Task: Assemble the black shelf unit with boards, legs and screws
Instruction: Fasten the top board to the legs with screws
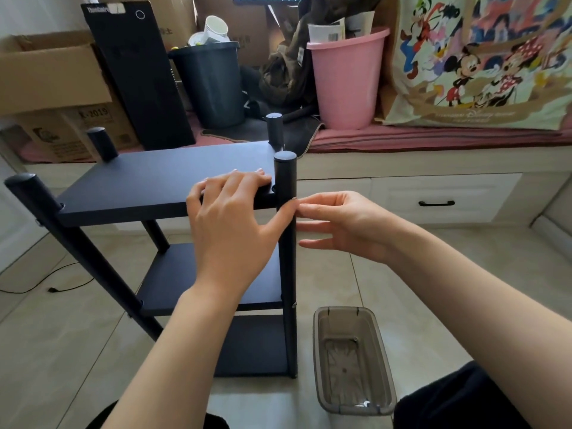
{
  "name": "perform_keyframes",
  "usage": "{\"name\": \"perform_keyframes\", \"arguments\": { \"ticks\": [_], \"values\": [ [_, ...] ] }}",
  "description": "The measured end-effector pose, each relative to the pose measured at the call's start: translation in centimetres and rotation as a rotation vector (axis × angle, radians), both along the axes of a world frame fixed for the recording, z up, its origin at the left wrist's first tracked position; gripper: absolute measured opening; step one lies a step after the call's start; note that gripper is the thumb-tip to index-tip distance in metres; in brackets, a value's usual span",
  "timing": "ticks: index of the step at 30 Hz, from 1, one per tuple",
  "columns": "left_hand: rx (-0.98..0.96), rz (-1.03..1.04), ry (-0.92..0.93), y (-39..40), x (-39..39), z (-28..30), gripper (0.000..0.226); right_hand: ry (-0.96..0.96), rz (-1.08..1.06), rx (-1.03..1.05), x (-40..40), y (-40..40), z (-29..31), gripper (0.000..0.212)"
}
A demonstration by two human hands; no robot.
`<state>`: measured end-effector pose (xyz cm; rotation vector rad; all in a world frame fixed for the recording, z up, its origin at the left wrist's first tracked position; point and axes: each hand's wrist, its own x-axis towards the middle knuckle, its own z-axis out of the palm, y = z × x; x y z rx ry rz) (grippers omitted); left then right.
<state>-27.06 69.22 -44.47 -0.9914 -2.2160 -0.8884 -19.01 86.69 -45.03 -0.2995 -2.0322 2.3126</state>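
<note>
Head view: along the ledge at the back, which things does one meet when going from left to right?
Cardboard box → black tower case → dark bin → pink bucket → cartoon-printed bag.

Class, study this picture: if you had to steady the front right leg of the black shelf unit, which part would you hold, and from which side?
Probably the bare stretch of the front right leg between the top board and the middle board, from its right. The post is round, upright and slim enough to wrap, and boards block its left side.
</note>
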Motion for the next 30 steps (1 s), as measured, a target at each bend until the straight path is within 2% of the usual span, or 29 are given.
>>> {"name": "perform_keyframes", "arguments": {
  "ticks": [5,10,15,18,24,27,30],
  "values": [
    [-0.005,0.017,0.039,0.2,0.3,-0.3,0.054,-0.009,0.018,-0.022,0.2,1.0,-1.1,0.022],
    [-0.005,0.033,0.084,0.5,0.6,-0.6,0.053,-0.211,-0.042,0.134,0.2,2.9,-5.0,0.026],
    [0.022,0.048,0.107,0.7,0.6,-1.1,0.053,-0.502,0.031,0.334,0.2,5.2,-11.2,0.022],
    [0.037,0.056,0.141,1.0,0.3,-1.5,0.050,-0.615,0.012,0.388,0.5,5.6,-16.0,0.015],
    [0.103,0.070,0.221,1.6,0.2,-2.5,0.045,-0.877,0.061,0.482,2.1,3.6,-26.7,0.014],
    [0.117,0.084,0.267,1.7,-0.2,-2.9,0.047,-0.959,-0.016,0.576,2.2,3.3,-30.6,0.007],
    [0.131,0.087,0.306,1.9,-0.2,-3.1,0.046,-0.990,-0.068,0.773,2.1,3.6,-33.4,0.016]
  ]
}}
